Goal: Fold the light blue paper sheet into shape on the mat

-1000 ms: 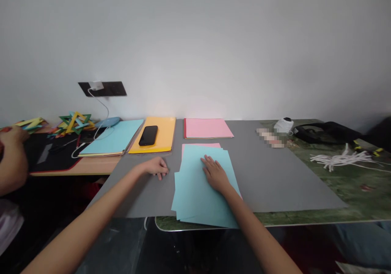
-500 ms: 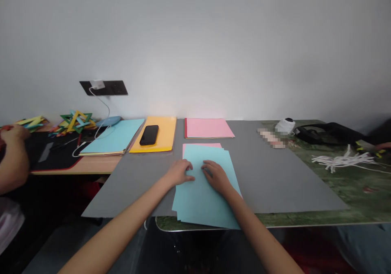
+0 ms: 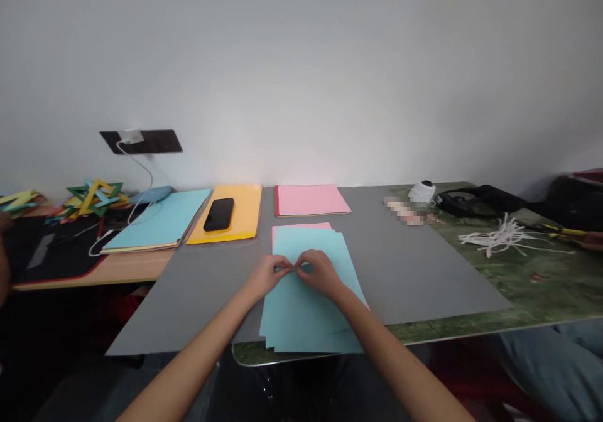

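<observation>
Several light blue sheets (image 3: 306, 321) lie slightly fanned on a grey board (image 3: 400, 277), with a pink edge showing at the top and right. Over their upper part, my left hand (image 3: 272, 274) has thumb and fingers pinched together. My right hand (image 3: 318, 271) is pinched the same way, its fingertips nearly meeting those of the left. Whatever may be between the fingertips is too small to make out. Behind the sheets lies a pink stack (image 3: 311, 200) with a red left edge.
A black phone (image 3: 219, 214) rests on a yellow stack (image 3: 245, 215), with a blue stack (image 3: 160, 221) to its left. White strings (image 3: 504, 237), a white spool (image 3: 421, 193) and a black strap (image 3: 490, 199) lie right. Another person's hand (image 3: 592, 240) shows at the right edge.
Both hands have closed from loosely spread fingers into pinches and come together over the sheets. The view has shifted, and the other person's arm at left has mostly gone out of view.
</observation>
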A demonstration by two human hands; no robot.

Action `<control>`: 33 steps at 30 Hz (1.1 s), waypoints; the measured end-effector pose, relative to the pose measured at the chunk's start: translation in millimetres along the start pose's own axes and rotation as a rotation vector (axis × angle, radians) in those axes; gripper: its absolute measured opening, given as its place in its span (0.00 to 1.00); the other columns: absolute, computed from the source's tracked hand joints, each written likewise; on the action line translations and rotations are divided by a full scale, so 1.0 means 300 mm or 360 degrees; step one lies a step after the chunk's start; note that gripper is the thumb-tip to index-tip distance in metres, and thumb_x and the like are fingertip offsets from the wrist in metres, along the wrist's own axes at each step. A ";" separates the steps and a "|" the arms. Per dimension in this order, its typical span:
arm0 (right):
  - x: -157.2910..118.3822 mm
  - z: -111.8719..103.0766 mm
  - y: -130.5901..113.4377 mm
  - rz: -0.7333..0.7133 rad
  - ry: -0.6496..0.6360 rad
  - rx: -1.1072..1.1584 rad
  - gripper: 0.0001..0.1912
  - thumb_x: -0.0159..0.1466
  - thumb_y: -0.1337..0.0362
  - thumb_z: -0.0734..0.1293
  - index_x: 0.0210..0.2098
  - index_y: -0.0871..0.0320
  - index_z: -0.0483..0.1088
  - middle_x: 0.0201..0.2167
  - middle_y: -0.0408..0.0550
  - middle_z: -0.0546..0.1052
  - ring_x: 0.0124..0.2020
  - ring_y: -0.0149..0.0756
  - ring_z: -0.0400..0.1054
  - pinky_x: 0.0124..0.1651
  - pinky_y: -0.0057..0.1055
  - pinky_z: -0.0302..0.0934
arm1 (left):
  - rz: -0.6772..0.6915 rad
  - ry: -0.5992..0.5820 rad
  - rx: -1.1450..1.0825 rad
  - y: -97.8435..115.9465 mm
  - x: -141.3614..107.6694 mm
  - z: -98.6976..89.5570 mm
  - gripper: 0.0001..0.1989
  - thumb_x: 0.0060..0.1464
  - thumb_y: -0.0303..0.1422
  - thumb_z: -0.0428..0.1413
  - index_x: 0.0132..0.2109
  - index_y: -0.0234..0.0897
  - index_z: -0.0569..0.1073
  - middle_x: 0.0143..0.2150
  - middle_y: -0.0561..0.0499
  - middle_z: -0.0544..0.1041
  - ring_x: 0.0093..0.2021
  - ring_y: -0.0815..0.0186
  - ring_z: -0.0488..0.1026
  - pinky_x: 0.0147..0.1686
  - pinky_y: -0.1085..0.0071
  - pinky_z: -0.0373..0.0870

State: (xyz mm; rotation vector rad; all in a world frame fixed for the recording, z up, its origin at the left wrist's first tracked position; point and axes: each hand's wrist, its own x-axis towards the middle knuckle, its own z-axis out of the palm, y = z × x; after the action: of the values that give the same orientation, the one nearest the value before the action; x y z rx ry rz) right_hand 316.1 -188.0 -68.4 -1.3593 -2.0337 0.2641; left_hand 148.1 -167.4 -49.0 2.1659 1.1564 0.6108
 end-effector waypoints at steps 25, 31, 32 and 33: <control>0.009 -0.055 -0.081 -0.0107 -0.0048 0.0135 0.04 0.53 0.67 0.63 0.28 0.54 0.69 0.29 0.41 0.74 0.34 0.32 0.66 0.41 0.30 0.53 | 0.0033 0.0074 -0.0056 0.030 -0.045 -0.059 0.11 0.48 0.39 0.52 0.33 0.37 0.74 0.33 0.50 0.77 0.35 0.65 0.71 0.36 0.73 0.64; -0.009 -0.044 -0.056 0.0083 0.0012 0.0205 0.02 0.50 0.68 0.64 0.23 0.55 0.68 0.26 0.40 0.74 0.31 0.33 0.67 0.41 0.31 0.54 | 0.0064 0.0079 -0.0037 0.021 -0.070 -0.057 0.11 0.48 0.38 0.51 0.32 0.37 0.74 0.32 0.51 0.77 0.33 0.66 0.71 0.34 0.73 0.64; -0.014 -0.047 -0.049 0.0117 0.0014 0.0215 0.02 0.49 0.68 0.64 0.23 0.55 0.68 0.25 0.40 0.74 0.30 0.33 0.67 0.40 0.31 0.54 | 0.0063 0.0086 -0.0045 0.022 -0.072 -0.057 0.10 0.48 0.38 0.52 0.32 0.37 0.74 0.31 0.51 0.77 0.33 0.66 0.71 0.34 0.73 0.64; -0.019 -0.051 -0.042 0.0147 0.0013 0.0235 0.02 0.49 0.68 0.63 0.22 0.55 0.67 0.24 0.40 0.74 0.29 0.33 0.66 0.40 0.31 0.54 | 0.0063 0.0092 -0.0059 0.023 -0.074 -0.056 0.10 0.48 0.38 0.52 0.32 0.37 0.74 0.31 0.51 0.77 0.33 0.66 0.71 0.34 0.73 0.64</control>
State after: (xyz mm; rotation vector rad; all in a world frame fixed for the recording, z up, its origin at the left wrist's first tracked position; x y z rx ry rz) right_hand 317.8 -201.4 -52.9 -1.3609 -1.9071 0.4400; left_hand 129.8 -184.3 -34.8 2.1572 1.1256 0.7114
